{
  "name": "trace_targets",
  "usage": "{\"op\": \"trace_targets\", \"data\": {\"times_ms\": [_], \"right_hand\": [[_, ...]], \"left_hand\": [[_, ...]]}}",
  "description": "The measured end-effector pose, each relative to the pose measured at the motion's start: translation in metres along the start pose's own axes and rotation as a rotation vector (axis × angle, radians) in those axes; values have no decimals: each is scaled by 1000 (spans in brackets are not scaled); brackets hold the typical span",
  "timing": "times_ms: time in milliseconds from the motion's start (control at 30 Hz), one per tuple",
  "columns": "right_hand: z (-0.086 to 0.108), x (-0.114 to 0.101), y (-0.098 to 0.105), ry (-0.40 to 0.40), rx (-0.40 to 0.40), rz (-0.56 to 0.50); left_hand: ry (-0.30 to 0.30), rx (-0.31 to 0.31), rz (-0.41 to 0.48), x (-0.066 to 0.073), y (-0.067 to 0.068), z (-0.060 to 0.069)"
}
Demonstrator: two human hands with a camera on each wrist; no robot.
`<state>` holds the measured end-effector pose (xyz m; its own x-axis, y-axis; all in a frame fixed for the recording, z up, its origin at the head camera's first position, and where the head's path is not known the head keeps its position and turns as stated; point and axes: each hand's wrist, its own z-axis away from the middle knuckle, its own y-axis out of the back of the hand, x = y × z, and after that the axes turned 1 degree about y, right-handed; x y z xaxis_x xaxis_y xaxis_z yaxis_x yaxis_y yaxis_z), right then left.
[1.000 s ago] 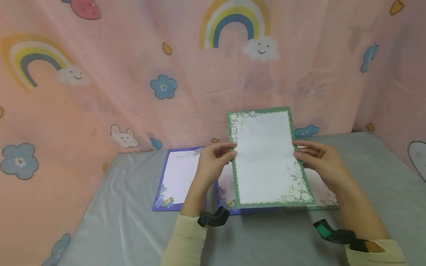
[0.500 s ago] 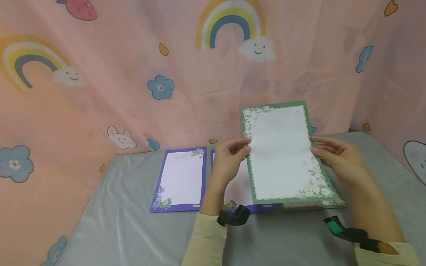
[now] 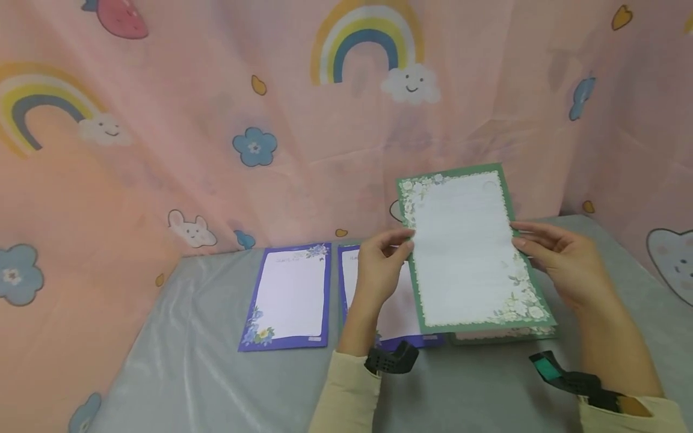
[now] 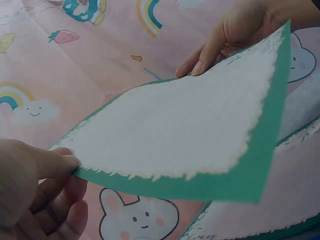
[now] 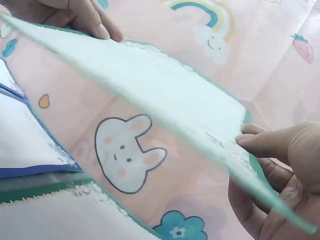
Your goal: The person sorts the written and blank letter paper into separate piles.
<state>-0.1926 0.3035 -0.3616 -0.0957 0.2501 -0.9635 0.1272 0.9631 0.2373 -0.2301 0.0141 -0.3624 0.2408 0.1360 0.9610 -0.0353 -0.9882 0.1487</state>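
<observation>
A green-bordered sheet of floral paper (image 3: 462,252) is held up off the table, tilted toward the head camera. My left hand (image 3: 383,264) pinches its left edge between thumb and fingers, and my right hand (image 3: 565,261) pinches the right edge. Both pinches also show in the left wrist view, where the sheet (image 4: 175,127) bows slightly. Beneath it lies another green-bordered sheet (image 3: 503,334), mostly hidden. A purple-bordered sheet (image 3: 392,316) lies to its left, partly covered by my left hand and the raised sheet.
Another purple-bordered sheet (image 3: 292,294) lies flat further left on the grey cloth-covered table (image 3: 211,361). A pink curtain (image 3: 303,192) printed with rainbows and flowers hangs behind the table. Black bands (image 3: 392,359) are worn on both wrists.
Both hands have moved to the right in the head view with the green-bordered sheet, uncovering more of the purple-bordered sheets. Most of this shift comes in the first half second.
</observation>
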Motion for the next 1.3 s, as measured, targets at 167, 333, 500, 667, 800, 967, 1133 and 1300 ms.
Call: {"op": "trace_targets", "data": {"times_ms": [167, 333, 500, 667, 800, 967, 1133, 1300], "right_hand": [[0, -1, -1, -15, 13, 102], [0, 1, 1, -21, 11, 110], [0, 6, 3, -40, 33, 114], [-1, 10, 3, -76, 44, 184], [-1, 14, 3, -85, 38, 230], [-1, 20, 2, -60, 39, 254], [-1, 25, -1, -49, 45, 293], [-2, 31, -3, -66, 42, 362]], "left_hand": [[34, -5, -5, -2, -1, 1], [71, -31, -52, -5, -6, 4], [60, -44, -80, -10, -12, 5], [71, -43, -119, -17, -17, 4], [80, -50, -155, -22, -20, 4], [83, -71, -198, -27, -24, 5], [81, -84, -260, -32, -28, 7], [86, -86, -329, -38, -32, 7]]}}
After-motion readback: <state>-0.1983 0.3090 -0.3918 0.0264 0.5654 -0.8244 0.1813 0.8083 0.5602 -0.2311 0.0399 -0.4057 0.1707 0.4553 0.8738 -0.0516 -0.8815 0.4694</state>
